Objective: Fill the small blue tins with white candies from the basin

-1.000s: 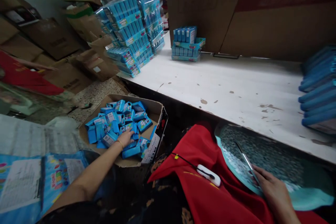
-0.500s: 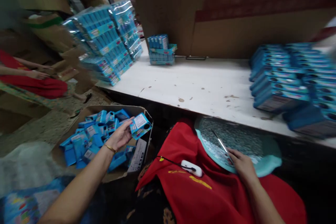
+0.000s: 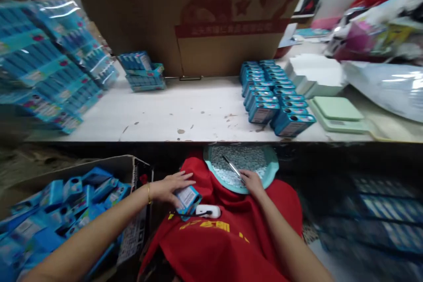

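Note:
My left hand [image 3: 173, 188] is over the red cloth on my lap [image 3: 224, 246], its thumb and fingers about a small blue cardboard box [image 3: 188, 198]. The box is tilted, with a white printed panel facing up. Close beneath it lies a white oblong device [image 3: 208, 211] on a black cord. My right hand [image 3: 251, 181] grips a slim metal tool [image 3: 234, 167] at the rim of a turquoise basin [image 3: 272, 172]. Small pale pieces [image 3: 243, 158] fill the basin, and the tool slants over them. What shape its working end has, I cannot make out.
A carton [image 3: 134, 172] of loose blue boxes [image 3: 72, 189] stands at left. On the white table [image 3: 185, 114] are wrapped stacks [image 3: 56, 61], a display tray [image 3: 145, 77], rows of blue boxes [image 3: 264, 92], white card [image 3: 313, 70] and a pale green scale [image 3: 340, 110]. Dark crates [image 3: 373, 211] sit lower right.
The view has swung right. My left hand has brought the blue box from above the carton to over my lap. My right hand still holds the metal tool at the basin.

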`<state>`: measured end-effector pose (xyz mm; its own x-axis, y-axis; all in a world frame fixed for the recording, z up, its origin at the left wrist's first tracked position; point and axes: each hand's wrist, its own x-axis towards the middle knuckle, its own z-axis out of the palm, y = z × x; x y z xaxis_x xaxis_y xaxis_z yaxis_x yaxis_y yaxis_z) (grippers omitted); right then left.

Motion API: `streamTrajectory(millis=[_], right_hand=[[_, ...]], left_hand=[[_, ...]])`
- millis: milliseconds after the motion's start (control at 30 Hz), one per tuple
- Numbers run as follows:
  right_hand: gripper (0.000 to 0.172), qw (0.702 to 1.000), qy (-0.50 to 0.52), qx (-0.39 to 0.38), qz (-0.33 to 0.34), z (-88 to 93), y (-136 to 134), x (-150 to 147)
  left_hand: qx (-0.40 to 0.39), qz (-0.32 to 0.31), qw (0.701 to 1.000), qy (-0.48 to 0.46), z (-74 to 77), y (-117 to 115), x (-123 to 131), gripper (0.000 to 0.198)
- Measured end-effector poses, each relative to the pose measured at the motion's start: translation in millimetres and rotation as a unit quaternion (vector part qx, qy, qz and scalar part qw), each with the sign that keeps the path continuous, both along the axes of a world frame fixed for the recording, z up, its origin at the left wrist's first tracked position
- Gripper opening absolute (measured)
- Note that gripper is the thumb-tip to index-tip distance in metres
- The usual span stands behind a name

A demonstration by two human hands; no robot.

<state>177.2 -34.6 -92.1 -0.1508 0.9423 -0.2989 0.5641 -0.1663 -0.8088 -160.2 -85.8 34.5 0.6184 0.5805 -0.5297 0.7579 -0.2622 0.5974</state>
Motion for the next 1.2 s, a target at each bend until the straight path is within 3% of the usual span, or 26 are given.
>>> streamTrajectory(millis=[100,167,233,300,400,500,633,800,967,1200], right_hand=[[0.038,0.990,-0.123,0.047,0.042,11.8,8.4,10.4],[0.042,0.965,-0.246,0.083,0.030,23.9,16.7,24.6],[0.040,0.928,-0.356,0.111,0.005,35.6,27.3,39.4],[0.036,0.907,-0.406,0.110,0.013,42.0,39.0,47.5],[0.032,0.918,-0.389,0.061,0.052,36.3,51.9,35.8],[0.029,0.937,-0.341,0.031,0.070,16.6,53.9,1.5],[0.037,0.967,-0.239,0.016,0.091,-10.1,50.8,-33.2],[0.038,0.988,-0.120,0.003,0.096,-17.2,50.3,-17.6],[0.035,0.994,-0.049,0.029,0.093,16.7,43.6,21.6],[0.032,0.984,-0.043,0.120,0.128,107.0,45.2,52.4]], left_hand=[[-0.005,-0.063,0.998,0.029,6.4,15.5,14.2,0.086],[-0.009,-0.052,0.998,0.016,8.7,23.1,17.8,0.074],[-0.020,0.023,0.999,-0.037,9.8,31.5,16.2,0.054],[-0.026,0.139,0.983,-0.114,9.5,40.8,13.9,0.042],[-0.019,0.284,0.934,-0.214,6.0,51.4,18.9,0.041],[-0.024,0.360,0.894,-0.268,-1.6,54.0,33.0,0.044],[-0.028,0.428,0.855,-0.292,-15.4,50.7,48.8,0.048],[-0.013,0.456,0.834,-0.311,-29.6,50.6,56.7,0.049],[0.020,0.451,0.836,-0.314,-33.6,58.5,67.5,0.052],[0.108,0.390,0.859,-0.314,-30.5,75.8,100.6,0.043]])
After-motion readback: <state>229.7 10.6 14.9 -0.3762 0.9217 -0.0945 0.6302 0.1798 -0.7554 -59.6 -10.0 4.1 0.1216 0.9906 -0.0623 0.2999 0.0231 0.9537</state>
